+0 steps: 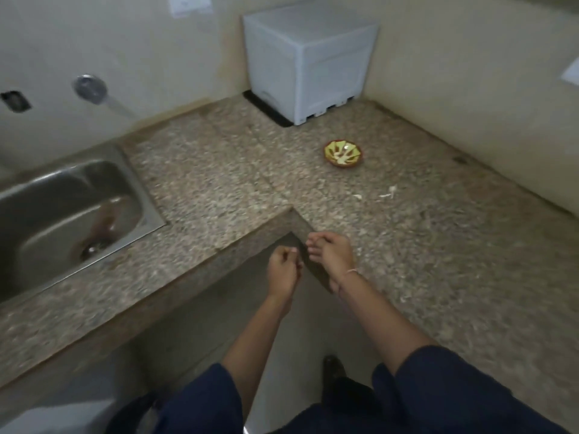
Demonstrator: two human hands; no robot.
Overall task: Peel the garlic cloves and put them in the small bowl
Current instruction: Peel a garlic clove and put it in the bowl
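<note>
The left grip (283, 270) and right grip (332, 252) are close together with fingers curled at the inner corner of the desk (219, 183); it is too blurred to tell whether they pinch a clove. The small bowl (343, 165), holding pale cloves (344, 156), sits well beyond the right grip. Garlic is probably light, firm and slick once bare, so pinch it by the ends.

Dim, flat indoor light; whole frame motion-blurred and soft; wide-angle bending at edges; lower corners darkest.
</note>
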